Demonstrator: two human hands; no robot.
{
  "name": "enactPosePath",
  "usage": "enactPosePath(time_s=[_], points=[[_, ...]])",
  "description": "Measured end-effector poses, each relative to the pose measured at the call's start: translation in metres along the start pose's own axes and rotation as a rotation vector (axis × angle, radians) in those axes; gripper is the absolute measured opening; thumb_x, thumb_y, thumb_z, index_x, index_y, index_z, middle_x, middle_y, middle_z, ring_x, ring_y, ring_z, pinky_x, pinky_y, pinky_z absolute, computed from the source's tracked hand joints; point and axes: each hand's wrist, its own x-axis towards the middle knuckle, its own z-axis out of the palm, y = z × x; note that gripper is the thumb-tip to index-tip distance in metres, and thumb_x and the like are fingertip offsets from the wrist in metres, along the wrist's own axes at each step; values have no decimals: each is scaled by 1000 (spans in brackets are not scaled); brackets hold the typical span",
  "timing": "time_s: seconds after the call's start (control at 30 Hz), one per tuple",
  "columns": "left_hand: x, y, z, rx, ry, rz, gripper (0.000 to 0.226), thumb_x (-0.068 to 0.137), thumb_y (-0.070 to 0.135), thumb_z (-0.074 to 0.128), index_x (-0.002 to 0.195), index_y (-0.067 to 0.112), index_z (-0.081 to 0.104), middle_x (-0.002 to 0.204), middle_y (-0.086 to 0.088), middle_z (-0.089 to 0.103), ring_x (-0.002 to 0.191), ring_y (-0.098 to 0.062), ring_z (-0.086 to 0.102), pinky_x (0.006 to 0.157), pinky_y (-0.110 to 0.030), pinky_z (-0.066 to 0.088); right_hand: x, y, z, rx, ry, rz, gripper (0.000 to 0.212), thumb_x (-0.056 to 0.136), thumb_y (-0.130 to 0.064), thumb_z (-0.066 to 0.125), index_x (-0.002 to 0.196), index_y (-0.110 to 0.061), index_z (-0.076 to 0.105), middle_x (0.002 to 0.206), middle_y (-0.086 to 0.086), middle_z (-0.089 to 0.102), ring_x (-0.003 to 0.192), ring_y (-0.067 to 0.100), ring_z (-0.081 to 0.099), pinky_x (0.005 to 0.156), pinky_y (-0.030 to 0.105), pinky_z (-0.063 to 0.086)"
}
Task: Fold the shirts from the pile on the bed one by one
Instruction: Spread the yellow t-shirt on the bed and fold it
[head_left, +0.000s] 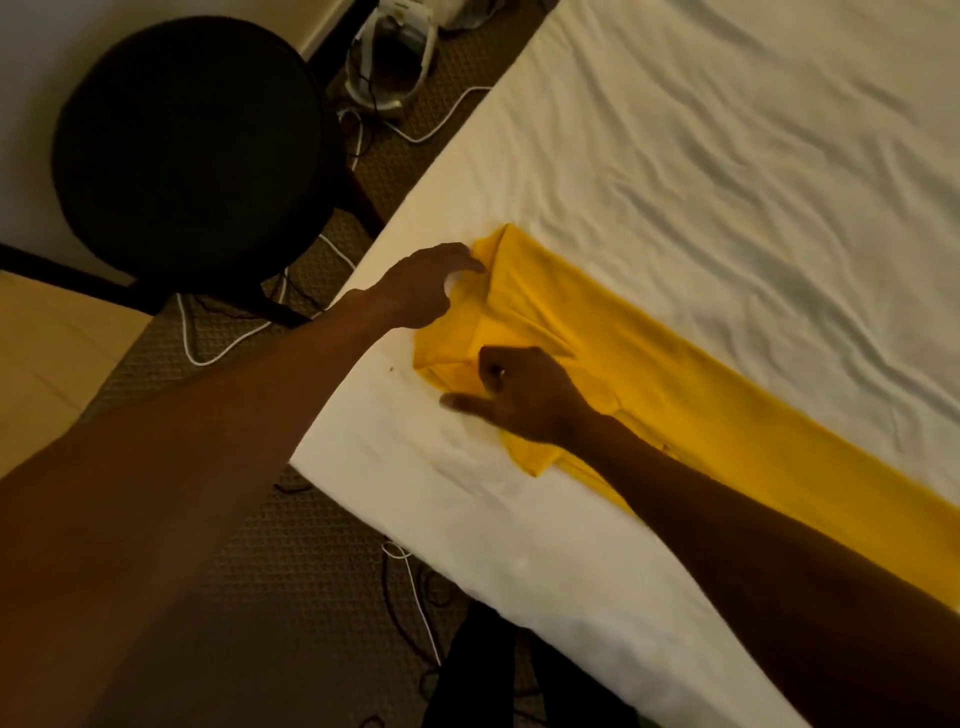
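Nearest the camera, the person's two bare forearms reach out over the edge of the bed (727, 130), which is covered in a rumpled white sheet. The shirt (701, 374), bright yellow, lies flat on the sheet near the bed's edge, folded lengthwise into a long narrow band that runs off toward the right of the view.

The right hand (524, 397) rests on the shirt's near-left part with its fingers bent down onto the cloth and the thumb stretched out sideways. Whether those fingers actually hold any cloth cannot be told.

A little farther on, the left hand (428, 288) is at the shirt's far-left corner, its fingers curled over and pinching the folded edge there.

Beyond the bed, on the brown carpet (311, 571), white cables (208, 358) trail under a round black chair (187, 150). Farther still, a white appliance (395, 57) stands on the floor.
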Motion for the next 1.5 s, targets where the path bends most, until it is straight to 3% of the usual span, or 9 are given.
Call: enactPosePath(time_s=[0.2,0.3,0.43,0.57,0.77,1.07,1.23,1.37,1.5], points=[[44,35,-10,329,-83,93,79,80,5,65,150,32,40,167,-3,6,150,-35,14,102,-50,38,7,39,-87,501,307,274,23,74,-20,72,88,-16,54,71,2,58,60,15,51,54,34,44],[59,47,-6,425,-194,243,74,66,28,62,140,24,56,162,-8,28,146,-42,26,101,-50,39,-7,76,-107,564,297,463,25,84,-12,71,105,-14,59,96,12,64,77,22,60,62,36,53],[65,63,-9,323,-192,179,75,55,29,53,128,17,65,144,-4,49,135,-39,35,103,-46,36,-37,131,-110,600,378,699,31,89,-17,70,116,-12,58,110,11,59,103,33,61,86,52,56],[74,72,-12,209,-226,58,67,57,35,58,120,11,67,137,-5,48,125,-33,43,99,-44,39,-62,157,-98,635,483,798,42,91,-22,70,126,-4,55,119,16,58,109,38,59,87,57,55],[100,77,-3,85,-197,-47,45,92,46,67,110,5,73,113,-14,66,106,-30,59,83,-30,40,-72,157,-88,685,561,873,60,76,-48,79,119,-13,56,116,10,64,101,31,65,88,53,56],[104,91,15,305,-48,-101,28,90,45,67,101,19,66,116,-9,57,115,-33,49,97,-50,40,-90,159,-88,319,375,819,65,71,-20,89,122,-3,52,108,19,66,100,36,63,81,40,49],[78,114,44,341,269,226,26,80,26,64,104,16,62,113,-13,54,108,-37,52,82,-46,41,-93,129,-67,-138,633,359,39,85,-19,71,115,-4,52,109,16,52,100,38,55,84,48,49],[54,119,75,116,37,249,33,82,52,60,94,21,62,97,-4,56,97,-27,57,79,-42,47,-79,89,-37,-225,245,328,49,84,-59,65,105,-15,56,103,6,60,98,27,58,73,39,44],[44,102,91,266,20,280,46,81,61,57,103,21,63,112,-8,53,109,-31,53,75,-38,38,-78,83,-23,-359,44,407,40,97,-33,55,130,-14,45,128,10,48,115,31,51,80,38,42]])
